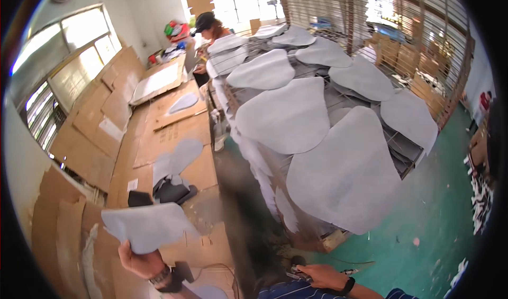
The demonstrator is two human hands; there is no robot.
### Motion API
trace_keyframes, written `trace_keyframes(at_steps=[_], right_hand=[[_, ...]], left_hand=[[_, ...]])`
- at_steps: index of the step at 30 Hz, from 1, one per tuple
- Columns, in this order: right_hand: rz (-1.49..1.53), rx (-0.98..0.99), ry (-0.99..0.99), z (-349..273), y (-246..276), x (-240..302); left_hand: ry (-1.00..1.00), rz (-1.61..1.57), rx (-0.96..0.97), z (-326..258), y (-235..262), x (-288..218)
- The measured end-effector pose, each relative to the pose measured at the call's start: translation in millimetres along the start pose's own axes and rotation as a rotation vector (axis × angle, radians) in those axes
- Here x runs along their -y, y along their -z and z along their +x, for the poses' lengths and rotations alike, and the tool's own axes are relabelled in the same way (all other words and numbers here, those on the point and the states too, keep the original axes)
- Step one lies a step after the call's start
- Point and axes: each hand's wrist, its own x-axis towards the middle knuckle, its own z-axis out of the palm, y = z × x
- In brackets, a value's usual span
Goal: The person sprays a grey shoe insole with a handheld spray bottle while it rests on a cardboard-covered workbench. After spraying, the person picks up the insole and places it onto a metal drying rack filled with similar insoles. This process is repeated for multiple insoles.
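My left hand (142, 263) pinches the lower edge of a light grey flat cut sheet (151, 225), holding it up above the cardboard-covered bench. A dark band circles that wrist. Low in the view, my right hand (324, 275) is closed around a small dark and metallic tool (296, 264), whose exact kind I cannot make out. Just beyond it stands a wire rack (405, 166) covered with several rounded grey sheets; the nearest big sheet (344, 177) lies flat on top. Dark grey pieces (174, 191) and a light grey piece (185, 153) rest on the bench past my left hand.
Cardboard (148, 135) covers the long bench, with upright cardboard panels (98, 124) along the wall. At the bench's far end is another person (210, 30) in a dark cap. A tall barred rack (317, 7) and cartons (397, 52) stand behind. The floor (423, 219) is green.
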Motion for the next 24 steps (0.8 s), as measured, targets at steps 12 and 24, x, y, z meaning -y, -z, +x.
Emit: trace_keyframes(at_steps=[12, 24], right_hand=[[0.328, -0.641, -0.610, 11, -66, 18], [0.330, -0.707, -0.963, 7, -111, 35]], left_hand=[[0.335, -0.370, 0.711, 405, -299, 243], [0.778, 0.142, 0.026, 532, -150, 499]])
